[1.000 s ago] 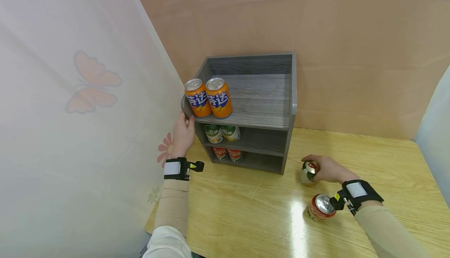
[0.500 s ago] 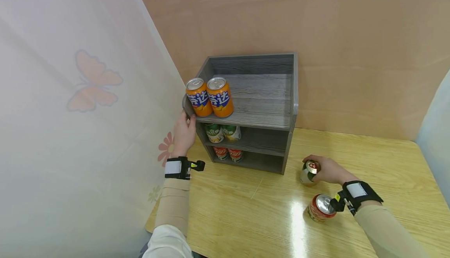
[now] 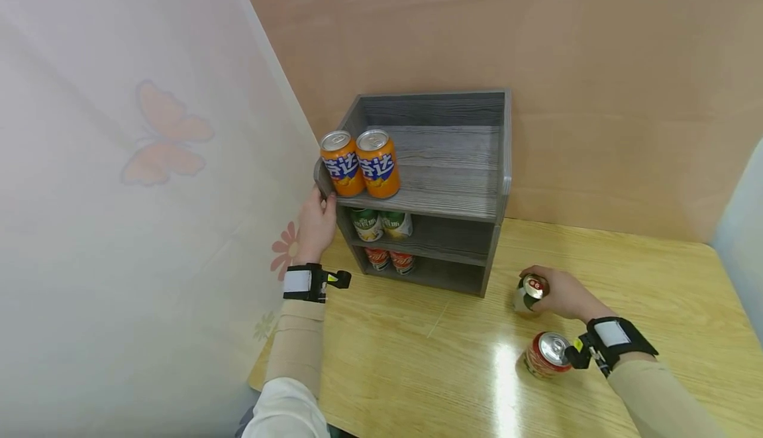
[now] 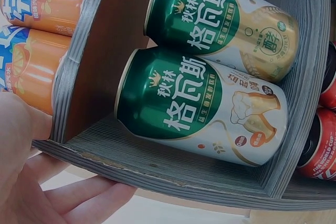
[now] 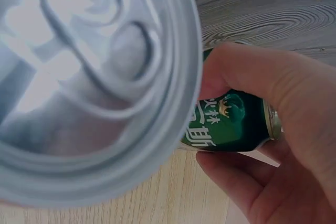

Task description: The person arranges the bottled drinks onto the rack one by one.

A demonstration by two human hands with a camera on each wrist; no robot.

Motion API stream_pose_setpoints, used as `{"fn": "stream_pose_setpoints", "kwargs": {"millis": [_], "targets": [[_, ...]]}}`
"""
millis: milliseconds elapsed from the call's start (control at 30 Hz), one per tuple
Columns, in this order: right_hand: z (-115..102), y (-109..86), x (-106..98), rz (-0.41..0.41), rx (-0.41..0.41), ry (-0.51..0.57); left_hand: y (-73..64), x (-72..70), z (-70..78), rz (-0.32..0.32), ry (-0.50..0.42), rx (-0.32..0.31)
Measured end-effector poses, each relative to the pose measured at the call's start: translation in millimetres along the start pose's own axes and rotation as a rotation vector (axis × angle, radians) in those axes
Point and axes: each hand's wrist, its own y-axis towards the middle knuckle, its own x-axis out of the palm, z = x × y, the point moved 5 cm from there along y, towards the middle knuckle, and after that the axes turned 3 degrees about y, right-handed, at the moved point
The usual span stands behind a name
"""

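My left hand [image 3: 316,222] grips the left side panel of a grey wooden shelf [image 3: 444,176]. In the left wrist view its fingers [image 4: 92,195] reach behind the panel edge. On the table, right of the shelf, my right hand [image 3: 566,295] holds an upright green-and-white drink can [image 3: 522,300]; thumb and fingers wrap its green upper part in the right wrist view. Just in front of that hand stands a red can [image 3: 540,364], whose silver lid [image 5: 100,145] fills much of the right wrist view and hides part of the green can.
Two orange soda cans [image 3: 379,173] stand at the left of the top shelf. Two green-and-white cans [image 4: 205,108] occupy the middle level, and two red cans [image 3: 402,263] the bottom one. A white wall sheet [image 3: 197,259] runs close along the left side.
The head view has shifted slightly, so everything appears a little further right. Both hands keep their holds, and the cans stay in place.
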Motion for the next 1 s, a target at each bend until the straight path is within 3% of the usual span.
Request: {"fn": "stream_pose_setpoints", "kwargs": {"millis": [500,1000], "targets": [[-0.8,-10.1,2.1,0.077,-0.014,-0.02,-0.7,-0.8,3.0,-0.002,-0.013,0.021],[-41.1,-17.6,-4.0,0.205,-0.079,0.014,-1.0,0.3,1.4,0.011,-0.006,0.031]]}}
